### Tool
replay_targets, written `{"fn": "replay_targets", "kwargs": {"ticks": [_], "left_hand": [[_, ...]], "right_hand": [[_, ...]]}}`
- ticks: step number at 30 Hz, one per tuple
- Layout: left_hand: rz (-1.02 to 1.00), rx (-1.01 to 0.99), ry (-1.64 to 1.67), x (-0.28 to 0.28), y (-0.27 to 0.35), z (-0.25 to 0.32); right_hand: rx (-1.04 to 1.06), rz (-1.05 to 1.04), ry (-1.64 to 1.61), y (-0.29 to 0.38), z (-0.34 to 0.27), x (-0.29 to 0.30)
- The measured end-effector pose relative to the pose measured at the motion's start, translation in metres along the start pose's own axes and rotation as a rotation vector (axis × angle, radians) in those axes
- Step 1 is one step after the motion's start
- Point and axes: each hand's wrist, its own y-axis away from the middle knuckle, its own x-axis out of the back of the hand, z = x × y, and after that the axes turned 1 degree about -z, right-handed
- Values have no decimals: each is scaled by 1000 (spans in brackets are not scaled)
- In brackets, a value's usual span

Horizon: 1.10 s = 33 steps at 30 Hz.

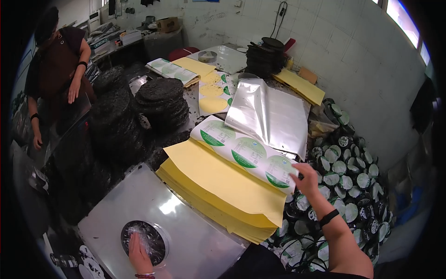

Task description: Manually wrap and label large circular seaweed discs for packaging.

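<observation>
My left hand (138,251) lies flat on a round dark disc (156,240) covered in clear film, set within a metal ring (166,240) on a shiny metal plate (195,244). Thumb and fingertips of my right hand (300,174) are at the right end of a sheet of round green-and-white labels (249,151); whether they pinch it cannot be told. The label sheet curls over a stack of yellow backing paper (223,181). Behind it a silvery film sheet (278,115) is spread out, partly folded.
Stacks of black, rough round slabs (162,101) stand left of the papers. A co-worker (57,69) stands at the far left. Many labelled black discs (339,167) are heaped at the right. Another label sheet (174,71), an empty metal ring (207,56) and a black stack (264,57) lie farther back.
</observation>
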Motion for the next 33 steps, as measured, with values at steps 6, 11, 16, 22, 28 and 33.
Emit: {"fn": "replay_targets", "kwargs": {"ticks": [6, 11, 16, 22, 28, 33], "left_hand": [[173, 346, 290, -8, -6, 13], [216, 93, 60, -4, 7, 3], [140, -142, 22, 4, 5, 10], [-90, -87, -263, 15, 8, 41], [-217, -44, -112, 24, 4, 28], [-420, 320, 574, -2, 13, 23]], "right_hand": [[117, 0, 289, 61, -6, -75], [10, -51, -105, 48, 2, -82], [-757, 357, -317, -13, 252, -3], [-632, 369, -813, -57, 62, 19], [648, -745, -506, 50, -365, -136], [788, -922, -199, 76, -399, -167]]}}
